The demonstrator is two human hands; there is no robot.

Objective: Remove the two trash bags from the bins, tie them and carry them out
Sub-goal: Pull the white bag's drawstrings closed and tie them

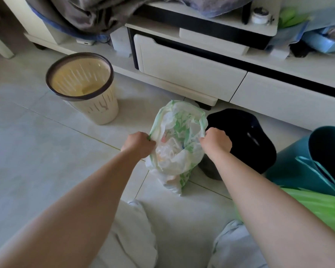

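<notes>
A white trash bag (175, 151) with a green leaf print stands on the floor tiles, its mouth wide and paper waste showing inside. My left hand (139, 144) grips the bag's left rim. My right hand (217, 142) grips the right rim. A cream slatted bin (83, 86) with a dark rim stands at the left with no bag in it. A black bin (244, 140) sits right behind the bag, dark inside. At the lower right lies a bright green bag (317, 206).
A white low cabinet with drawers (191, 72) runs along the back, with clothes piled on top. A teal container (306, 167) stands at the right beside the black bin. My knees in light trousers (135, 238) are at the bottom. Pale floor tiles stretch to the left.
</notes>
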